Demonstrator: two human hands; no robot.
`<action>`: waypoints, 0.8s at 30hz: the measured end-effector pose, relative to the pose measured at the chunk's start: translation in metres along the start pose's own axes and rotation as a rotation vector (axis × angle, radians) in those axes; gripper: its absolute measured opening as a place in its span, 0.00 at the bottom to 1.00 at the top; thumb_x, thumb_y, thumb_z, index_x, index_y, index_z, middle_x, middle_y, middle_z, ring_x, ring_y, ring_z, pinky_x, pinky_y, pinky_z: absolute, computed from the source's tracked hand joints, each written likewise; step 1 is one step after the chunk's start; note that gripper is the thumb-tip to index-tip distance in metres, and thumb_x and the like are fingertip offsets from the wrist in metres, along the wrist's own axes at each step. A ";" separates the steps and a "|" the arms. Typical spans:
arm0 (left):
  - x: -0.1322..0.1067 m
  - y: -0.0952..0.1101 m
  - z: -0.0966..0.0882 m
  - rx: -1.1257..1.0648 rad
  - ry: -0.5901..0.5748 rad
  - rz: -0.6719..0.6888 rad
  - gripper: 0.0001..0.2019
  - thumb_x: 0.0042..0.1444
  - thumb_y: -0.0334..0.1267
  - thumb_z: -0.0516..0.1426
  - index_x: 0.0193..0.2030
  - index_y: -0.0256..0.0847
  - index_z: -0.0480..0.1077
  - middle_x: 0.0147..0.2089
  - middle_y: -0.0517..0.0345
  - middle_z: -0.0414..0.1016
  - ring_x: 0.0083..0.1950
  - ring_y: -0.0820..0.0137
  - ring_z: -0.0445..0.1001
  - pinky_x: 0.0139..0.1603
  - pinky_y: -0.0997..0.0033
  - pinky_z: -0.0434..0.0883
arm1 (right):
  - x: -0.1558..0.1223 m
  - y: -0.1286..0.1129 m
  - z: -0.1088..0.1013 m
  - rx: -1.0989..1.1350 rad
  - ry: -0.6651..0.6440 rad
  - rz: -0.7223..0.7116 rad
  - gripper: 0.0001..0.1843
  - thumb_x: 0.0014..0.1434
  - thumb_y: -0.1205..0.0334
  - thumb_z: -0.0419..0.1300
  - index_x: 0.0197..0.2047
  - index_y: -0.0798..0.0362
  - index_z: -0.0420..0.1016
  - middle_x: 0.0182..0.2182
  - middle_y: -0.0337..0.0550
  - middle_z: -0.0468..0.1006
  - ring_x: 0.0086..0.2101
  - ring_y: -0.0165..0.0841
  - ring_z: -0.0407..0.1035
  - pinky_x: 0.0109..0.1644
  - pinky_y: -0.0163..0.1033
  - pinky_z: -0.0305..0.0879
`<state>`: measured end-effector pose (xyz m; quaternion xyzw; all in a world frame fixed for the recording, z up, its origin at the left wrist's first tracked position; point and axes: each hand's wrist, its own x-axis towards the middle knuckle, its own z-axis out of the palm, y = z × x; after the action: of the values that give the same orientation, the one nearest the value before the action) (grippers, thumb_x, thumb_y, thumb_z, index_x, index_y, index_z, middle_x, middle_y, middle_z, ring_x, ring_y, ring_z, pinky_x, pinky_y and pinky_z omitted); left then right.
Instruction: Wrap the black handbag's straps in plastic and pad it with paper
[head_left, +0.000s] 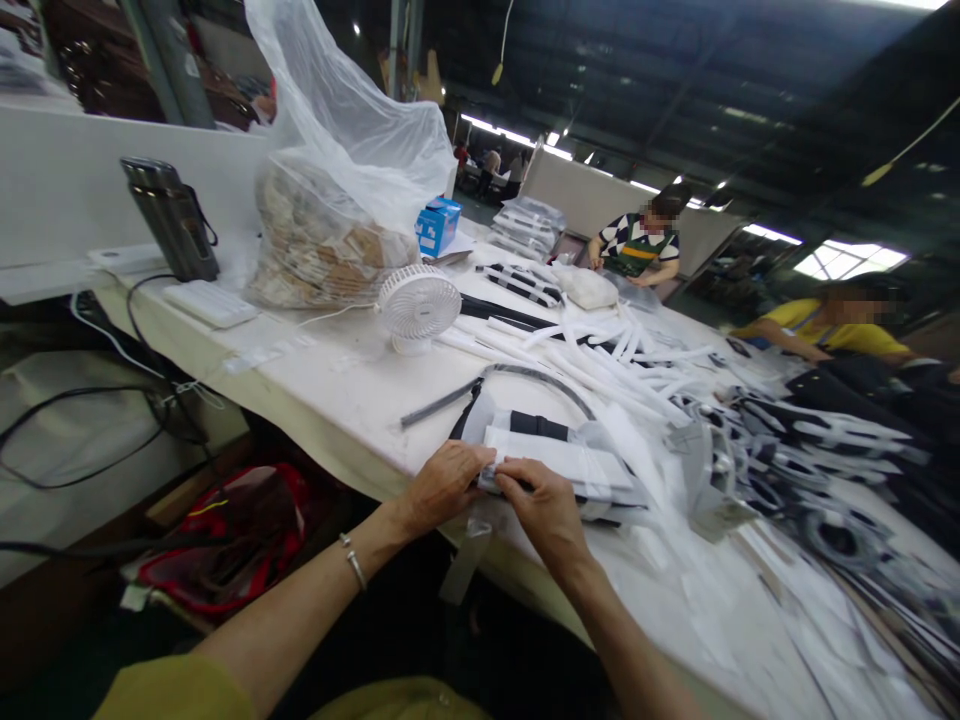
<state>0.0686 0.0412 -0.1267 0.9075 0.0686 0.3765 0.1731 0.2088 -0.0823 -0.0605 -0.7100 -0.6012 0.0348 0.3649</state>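
In front of me, near the table's edge, lies a folded bundle [534, 425] in black, grey and white, with a white sheet [555, 455] across it. A grey strap or tube [536, 373] curves out behind it. My left hand [450, 485] is closed at the sheet's left end, fingertips pinching its edge. Right beside it, my right hand [544, 505] is closed on the same edge, thumb and forefinger together. The fingertips of both hands nearly touch. What lies under the fingers is partly hidden. A clear plastic strip [469, 560] hangs from the table edge below.
A white fan [418, 305], a clear bag of brown pieces [322, 250] and a dark flask [171, 220] stand at the left. White strips [622, 345] and a tape dispenser [709, 480] lie to the right. Two people [641, 245] work across the table.
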 end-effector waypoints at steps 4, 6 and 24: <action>0.002 0.003 -0.004 -0.013 -0.008 0.005 0.19 0.60 0.33 0.60 0.57 0.39 0.63 0.54 0.48 0.76 0.56 0.62 0.74 0.58 0.58 0.70 | 0.007 -0.003 -0.003 -0.128 -0.080 -0.037 0.06 0.57 0.69 0.65 0.36 0.48 0.80 0.34 0.40 0.82 0.37 0.39 0.75 0.45 0.44 0.71; 0.003 0.004 -0.006 -0.014 -0.003 0.014 0.18 0.60 0.33 0.58 0.57 0.39 0.63 0.54 0.48 0.75 0.56 0.61 0.74 0.59 0.57 0.69 | 0.008 -0.003 -0.005 -0.227 -0.131 -0.137 0.07 0.57 0.70 0.64 0.38 0.49 0.79 0.35 0.41 0.82 0.37 0.38 0.74 0.44 0.42 0.69; 0.001 0.002 -0.003 0.145 0.093 0.161 0.10 0.67 0.31 0.51 0.51 0.39 0.71 0.52 0.49 0.78 0.55 0.64 0.74 0.54 0.59 0.70 | -0.027 0.004 -0.005 -0.348 0.040 -0.540 0.11 0.66 0.73 0.53 0.47 0.53 0.72 0.45 0.46 0.78 0.51 0.38 0.68 0.59 0.49 0.61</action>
<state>0.0674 0.0407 -0.1237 0.9017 0.0303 0.4250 0.0730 0.2072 -0.1080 -0.0698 -0.5770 -0.7576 -0.1808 0.2460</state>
